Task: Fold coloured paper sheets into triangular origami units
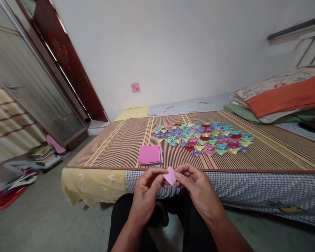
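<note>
My left hand [146,190] and my right hand [195,187] meet above my lap and pinch a small folded pink paper [170,175] between their fingertips. Just beyond them, on the striped bamboo mat [120,143], lies a stack of pink paper squares [149,155]. Farther back on the mat, several small folded paper pieces [203,137] in many colours are laid out in rows.
The mat covers a bed with a checked sheet [252,189] and a yellow cover [89,182]. Pillows [280,94] are piled at the right. Books and papers [43,154] lie on the floor at the left by a glass-fronted cabinet [28,91].
</note>
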### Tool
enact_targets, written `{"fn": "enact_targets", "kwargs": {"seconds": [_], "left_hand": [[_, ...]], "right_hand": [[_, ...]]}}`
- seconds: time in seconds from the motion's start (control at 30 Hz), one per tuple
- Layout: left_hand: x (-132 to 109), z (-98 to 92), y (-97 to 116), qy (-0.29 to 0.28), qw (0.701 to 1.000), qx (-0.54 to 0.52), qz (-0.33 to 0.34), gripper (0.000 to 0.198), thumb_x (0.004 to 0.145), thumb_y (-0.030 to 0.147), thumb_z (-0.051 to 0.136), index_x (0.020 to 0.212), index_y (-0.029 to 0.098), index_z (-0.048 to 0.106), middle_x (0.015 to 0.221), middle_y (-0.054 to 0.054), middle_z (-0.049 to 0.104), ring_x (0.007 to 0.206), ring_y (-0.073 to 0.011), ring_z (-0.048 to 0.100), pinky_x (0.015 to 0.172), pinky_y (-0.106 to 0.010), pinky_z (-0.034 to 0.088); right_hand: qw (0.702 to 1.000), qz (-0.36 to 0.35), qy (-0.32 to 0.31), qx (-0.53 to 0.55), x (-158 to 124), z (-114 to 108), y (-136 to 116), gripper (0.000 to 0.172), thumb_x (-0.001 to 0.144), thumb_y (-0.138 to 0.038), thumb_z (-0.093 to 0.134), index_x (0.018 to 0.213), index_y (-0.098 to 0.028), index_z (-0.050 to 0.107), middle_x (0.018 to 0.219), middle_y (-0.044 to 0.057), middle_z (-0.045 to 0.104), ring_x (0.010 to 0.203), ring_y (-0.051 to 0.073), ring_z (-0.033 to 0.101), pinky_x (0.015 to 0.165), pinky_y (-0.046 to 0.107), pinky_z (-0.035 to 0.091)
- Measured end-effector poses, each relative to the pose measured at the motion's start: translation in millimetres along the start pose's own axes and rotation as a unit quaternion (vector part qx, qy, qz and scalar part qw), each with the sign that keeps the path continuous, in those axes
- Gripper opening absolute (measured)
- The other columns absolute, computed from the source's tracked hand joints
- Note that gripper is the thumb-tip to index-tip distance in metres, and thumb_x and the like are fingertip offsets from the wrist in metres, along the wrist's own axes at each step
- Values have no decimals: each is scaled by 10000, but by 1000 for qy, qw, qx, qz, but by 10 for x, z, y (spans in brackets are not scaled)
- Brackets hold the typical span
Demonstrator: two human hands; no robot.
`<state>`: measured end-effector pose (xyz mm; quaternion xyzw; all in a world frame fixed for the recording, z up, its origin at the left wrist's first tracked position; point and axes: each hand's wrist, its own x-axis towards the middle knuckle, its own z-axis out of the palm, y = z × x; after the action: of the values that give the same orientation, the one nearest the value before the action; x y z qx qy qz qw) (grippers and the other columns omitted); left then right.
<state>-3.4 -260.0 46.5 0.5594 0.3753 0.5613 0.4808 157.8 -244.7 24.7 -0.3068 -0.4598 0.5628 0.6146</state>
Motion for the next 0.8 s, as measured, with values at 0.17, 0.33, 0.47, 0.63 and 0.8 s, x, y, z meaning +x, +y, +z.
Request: {"fn": "enact_targets", "kwargs": {"seconds": [0.17,0.33,0.47,0.63,0.8], "left_hand": [[-7,-106,42,-38,999,-3,-22,177,860,280,793,1019,203,798,883,-39,735,767,-146,656,728,-236,519],[1,-144,37,-40,998,45,34,158,866,234,791,1022,224,818,1000,-66,745,904,-189,682,814,-266,523],[24,-199,39,-40,989,100,98,114,907,204,747,980,247,823,973,-56,751,937,-197,690,845,-280,526],[28,-216,47,-34,981,137,136,109,910,195,745,962,244,826,952,-57,768,923,-202,704,836,-289,537],[3,-160,71,-10,980,136,143,99,904,189,751,916,248,829,911,-40,771,882,-183,705,794,-267,541]], "right_hand": [[999,-9,-20,22,-19,17,-8,142,872,-328,806,876,-199,746,750,-21,690,684,98,629,664,199,507],[999,-15,-34,22,-63,37,-61,117,892,-319,789,888,-211,745,731,-23,703,672,105,660,657,201,532],[999,-7,-36,-8,-98,56,-114,108,882,-312,795,920,-223,748,816,-2,750,771,136,719,743,230,571],[994,-63,-37,-84,-132,86,-107,56,880,-261,786,933,-254,768,955,13,763,926,177,733,842,264,565],[981,-133,-34,-134,-122,109,-106,69,926,-228,728,887,-248,782,922,26,745,906,184,717,827,278,542]]}}
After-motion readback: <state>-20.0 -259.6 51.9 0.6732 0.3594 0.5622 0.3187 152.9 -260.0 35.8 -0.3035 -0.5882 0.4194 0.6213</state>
